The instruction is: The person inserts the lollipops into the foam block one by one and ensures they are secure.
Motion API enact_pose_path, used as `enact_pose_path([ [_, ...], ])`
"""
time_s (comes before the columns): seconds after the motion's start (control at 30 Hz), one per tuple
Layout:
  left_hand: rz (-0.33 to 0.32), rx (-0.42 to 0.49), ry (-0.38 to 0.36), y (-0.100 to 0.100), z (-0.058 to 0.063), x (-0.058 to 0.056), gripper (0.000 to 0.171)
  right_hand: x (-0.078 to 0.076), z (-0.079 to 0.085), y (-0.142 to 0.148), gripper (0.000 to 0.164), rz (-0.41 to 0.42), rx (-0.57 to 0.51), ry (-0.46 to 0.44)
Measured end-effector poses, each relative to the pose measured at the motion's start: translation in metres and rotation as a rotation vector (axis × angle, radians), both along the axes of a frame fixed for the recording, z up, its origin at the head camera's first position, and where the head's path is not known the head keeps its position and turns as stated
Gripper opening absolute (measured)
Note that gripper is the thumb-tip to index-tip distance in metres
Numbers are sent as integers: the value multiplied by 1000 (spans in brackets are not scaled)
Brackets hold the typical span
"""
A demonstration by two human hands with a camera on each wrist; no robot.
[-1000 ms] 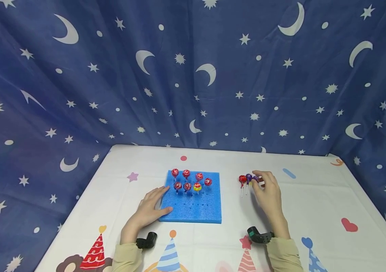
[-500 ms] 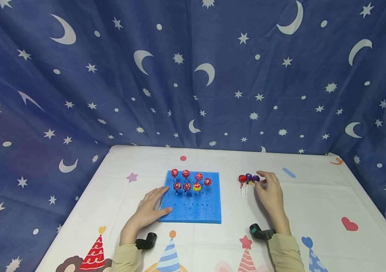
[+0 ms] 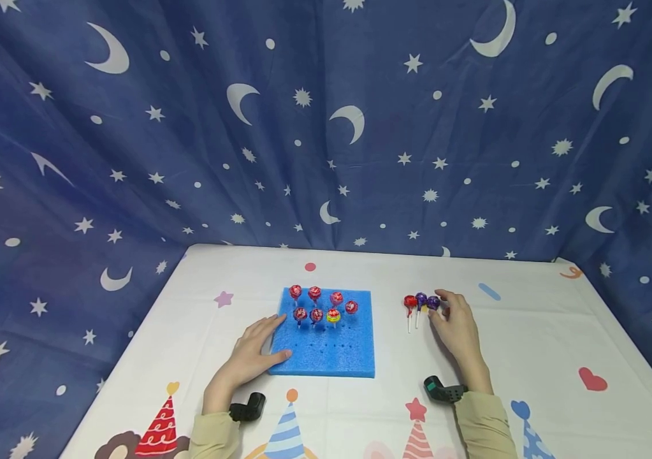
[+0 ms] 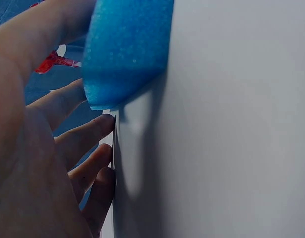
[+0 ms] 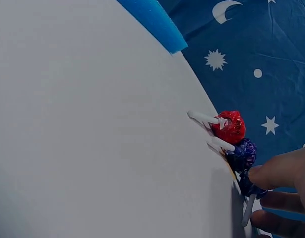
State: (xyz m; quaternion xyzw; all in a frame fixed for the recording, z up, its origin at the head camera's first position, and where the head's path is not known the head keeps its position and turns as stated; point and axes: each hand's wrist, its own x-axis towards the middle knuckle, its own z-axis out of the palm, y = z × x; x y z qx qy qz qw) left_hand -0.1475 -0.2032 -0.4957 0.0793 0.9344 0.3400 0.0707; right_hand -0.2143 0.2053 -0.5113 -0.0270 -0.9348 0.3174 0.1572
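Note:
My left hand rests at the left side of a blue foam board, thumb and fingers stretched out along its edge. Red-wrapped lollipops, and one red and yellow lollipop, stand upright in two rows in the board. Off to the right, my right hand has thumb and index finger on either side of the head of a purple lollipop. In the right wrist view the thumb overlaps that head, and its stick points down. Beside it lie another purple lollipop and a red lollipop.
The front part of the board has rows of small holes. A white tablecloth with party prints covers the table. Behind it hangs a blue curtain with moons and stars.
My right hand has shifted slightly to the right, and the purple lollipop's head it partly covered now shows more. My left hand and the board have stayed put.

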Motion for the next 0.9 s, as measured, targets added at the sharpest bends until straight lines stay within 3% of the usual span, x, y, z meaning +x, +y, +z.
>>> enact_pose_path([
  [0.37,0,-6,7,0,0,0,76,-2,-4,-3,45,20,70,-23],
  [0.9,5,-5,3,0,-1,0,75,2,-1,-1,32,-9,27,-27],
])
